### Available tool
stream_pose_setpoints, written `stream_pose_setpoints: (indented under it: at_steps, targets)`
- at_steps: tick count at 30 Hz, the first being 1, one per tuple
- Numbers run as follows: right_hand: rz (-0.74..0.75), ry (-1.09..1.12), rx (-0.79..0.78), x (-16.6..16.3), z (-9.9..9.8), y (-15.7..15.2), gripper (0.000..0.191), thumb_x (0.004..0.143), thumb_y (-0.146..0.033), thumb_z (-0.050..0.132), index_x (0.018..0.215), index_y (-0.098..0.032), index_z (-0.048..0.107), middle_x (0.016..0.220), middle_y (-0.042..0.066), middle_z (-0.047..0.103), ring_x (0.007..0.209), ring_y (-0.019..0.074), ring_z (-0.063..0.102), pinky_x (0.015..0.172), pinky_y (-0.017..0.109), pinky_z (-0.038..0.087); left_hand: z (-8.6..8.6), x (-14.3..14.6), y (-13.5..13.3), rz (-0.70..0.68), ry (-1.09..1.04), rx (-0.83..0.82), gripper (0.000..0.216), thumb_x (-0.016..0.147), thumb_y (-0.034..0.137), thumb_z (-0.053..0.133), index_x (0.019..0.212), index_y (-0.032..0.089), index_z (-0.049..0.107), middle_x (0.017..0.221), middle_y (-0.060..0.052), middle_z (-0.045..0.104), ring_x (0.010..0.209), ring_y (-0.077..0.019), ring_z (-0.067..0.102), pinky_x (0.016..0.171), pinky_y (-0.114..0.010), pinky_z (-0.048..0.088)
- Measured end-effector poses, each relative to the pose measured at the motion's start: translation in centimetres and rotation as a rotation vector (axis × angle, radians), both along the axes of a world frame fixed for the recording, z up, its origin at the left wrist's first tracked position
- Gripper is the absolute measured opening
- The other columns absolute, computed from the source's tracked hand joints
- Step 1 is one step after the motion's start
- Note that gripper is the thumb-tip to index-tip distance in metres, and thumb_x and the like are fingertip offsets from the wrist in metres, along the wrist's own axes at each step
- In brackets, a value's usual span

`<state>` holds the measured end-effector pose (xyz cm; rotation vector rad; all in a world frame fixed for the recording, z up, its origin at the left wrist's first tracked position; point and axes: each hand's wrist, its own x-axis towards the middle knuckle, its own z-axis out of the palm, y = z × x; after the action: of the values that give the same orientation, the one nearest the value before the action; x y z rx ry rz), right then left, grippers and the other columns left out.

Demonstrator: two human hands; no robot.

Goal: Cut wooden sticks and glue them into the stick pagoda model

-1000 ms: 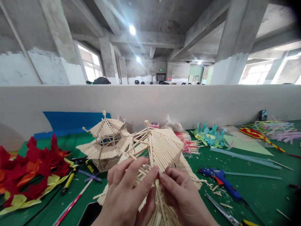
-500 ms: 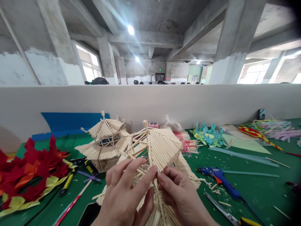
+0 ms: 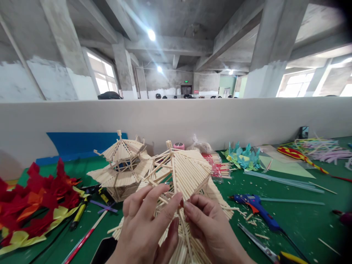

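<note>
Both hands up against the stick pavilion roof near the middle of the bench's near edge, the piece raised just above a second fan of sticks lying under the wrists. Left hand cupped round the near left slope, fingers curled and pressed on the loose cross-sticks at the eave; right hand pinched shut, thumb and forefinger closed on the roof's lower rim where a few sticks jut out. Best done with light, even pressure: thin sticks, glued joints, probably easy to crack or spring apart if squeezed across the grain. Better to bear on the ribs running down from the peak than on the open gaps between them. Worth keeping the left hand as the steady support and letting only the right fingertips nudge the stray stick into line. Roof kept level, peak up, clear of the finished two-tier pavilion just behind toward the far left. Blue glue gun lying toward the near right, scissors nearer that corner, red paper flowers at the left edge; whether glue at the joint is set cannot be told, so no twisting.
</note>
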<state>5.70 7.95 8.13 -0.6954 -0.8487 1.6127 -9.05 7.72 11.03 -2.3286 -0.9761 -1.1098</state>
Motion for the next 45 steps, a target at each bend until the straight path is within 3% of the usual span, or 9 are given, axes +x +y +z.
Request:
stream_pose_setpoints:
  at_steps: [13,22,29,45]
  targets:
    - [0.008,0.013,0.005,0.0,0.1,-0.1,0.030,0.063,-0.039,0.071,0.061,-0.015,0.053,0.048,-0.007,0.048,0.035,0.0002,0.025,0.036,0.018,0.012,0.0,-0.1,0.1,0.006,0.006,0.010,0.034,0.072,0.009,0.052,0.104,0.020,0.060,0.110,-0.012,0.051,0.099,-0.0302,0.042,0.076,-0.047,0.036]
    - [-0.029,0.007,-0.020,1.2,-0.4,-1.0,0.024,0.064,-0.036,0.072,0.073,-0.015,0.064,0.048,-0.008,0.046,0.036,-0.0004,0.026,0.037,0.017,0.012,-0.1,0.4,-0.3,0.003,0.003,0.023,0.034,0.073,0.009,0.052,0.105,0.019,0.060,0.109,-0.013,0.052,0.098,-0.0315,0.043,0.075,-0.047,0.033]
    - [-0.009,0.011,0.016,0.2,0.0,-0.5,0.026,0.065,-0.038,0.071,0.065,-0.014,0.060,0.049,-0.007,0.048,0.034,-0.0005,0.026,0.036,0.017,0.014,-0.2,0.5,-0.3,0.024,-0.030,0.003,0.033,0.074,0.013,0.053,0.104,0.024,0.061,0.108,-0.010,0.053,0.099,-0.0287,0.043,0.077,-0.044,0.034]
    - [-0.023,0.025,0.056,-0.4,-0.3,-0.1,0.027,0.070,-0.034,0.068,0.061,-0.013,0.054,0.050,-0.006,0.048,0.035,-0.0011,0.028,0.036,0.017,0.013,-0.5,0.1,0.1,-0.011,-0.009,-0.005,0.036,0.073,0.009,0.051,0.107,0.019,0.059,0.109,-0.014,0.051,0.100,-0.0309,0.042,0.076,-0.046,0.034]
